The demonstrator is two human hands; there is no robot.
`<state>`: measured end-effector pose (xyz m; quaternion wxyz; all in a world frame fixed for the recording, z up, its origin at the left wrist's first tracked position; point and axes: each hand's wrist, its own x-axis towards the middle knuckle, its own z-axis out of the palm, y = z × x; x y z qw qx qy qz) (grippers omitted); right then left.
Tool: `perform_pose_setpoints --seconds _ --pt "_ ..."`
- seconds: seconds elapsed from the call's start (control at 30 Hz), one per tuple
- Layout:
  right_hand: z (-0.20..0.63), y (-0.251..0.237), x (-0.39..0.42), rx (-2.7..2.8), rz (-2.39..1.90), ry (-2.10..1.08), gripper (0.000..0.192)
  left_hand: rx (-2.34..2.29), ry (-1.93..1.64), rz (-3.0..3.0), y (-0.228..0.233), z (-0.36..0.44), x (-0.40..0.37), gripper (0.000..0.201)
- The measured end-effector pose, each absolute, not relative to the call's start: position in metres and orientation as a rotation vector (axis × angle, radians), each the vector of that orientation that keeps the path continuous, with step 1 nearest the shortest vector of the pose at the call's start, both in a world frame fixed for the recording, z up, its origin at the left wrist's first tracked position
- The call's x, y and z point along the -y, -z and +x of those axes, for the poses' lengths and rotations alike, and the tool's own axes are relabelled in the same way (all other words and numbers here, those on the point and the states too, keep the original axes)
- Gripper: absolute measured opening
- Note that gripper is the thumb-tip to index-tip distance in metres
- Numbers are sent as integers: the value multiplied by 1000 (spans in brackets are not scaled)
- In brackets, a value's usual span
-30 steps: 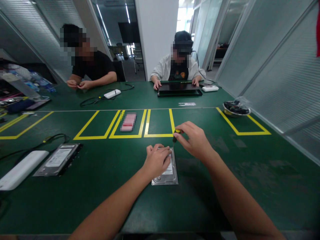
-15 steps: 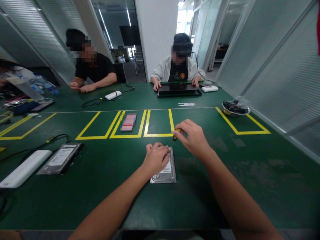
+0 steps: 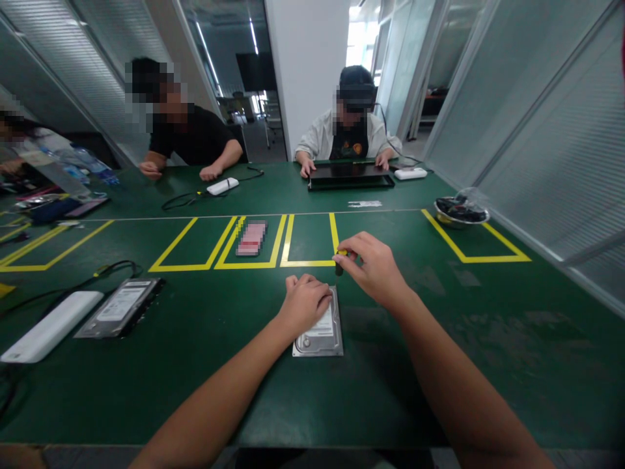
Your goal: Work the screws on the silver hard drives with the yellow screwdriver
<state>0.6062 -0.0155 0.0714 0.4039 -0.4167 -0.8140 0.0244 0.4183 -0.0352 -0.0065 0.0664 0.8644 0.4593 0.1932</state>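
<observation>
The drive (image 3: 319,326) lies flat on the green table (image 3: 488,339), just this side of the yellow boxes (image 3: 307,241). The left hand (image 3: 303,303) presses down flat on the far end of the drive, and the right hand (image 3: 374,267) pinches a small screwdriver (image 3: 339,262) standing over the drive's far right corner. Another drive (image 3: 120,307) lies well off to the left of it, beside a white box (image 3: 49,326).

The left hand (image 3: 303,303) pressed flat on a hard drive (image 3: 319,329) on the green surface (image 3: 195,365) while the right hand (image 3: 371,267) pinched a small screwdriver (image 3: 339,262) upright at its far corner.
</observation>
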Motion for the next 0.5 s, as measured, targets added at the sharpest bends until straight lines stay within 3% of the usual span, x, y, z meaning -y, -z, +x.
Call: perform_pose_setpoints --seconds 0.5 --pt "604 -70 16 2017 -1046 -42 8 -1414 -633 2516 13 416 25 16"
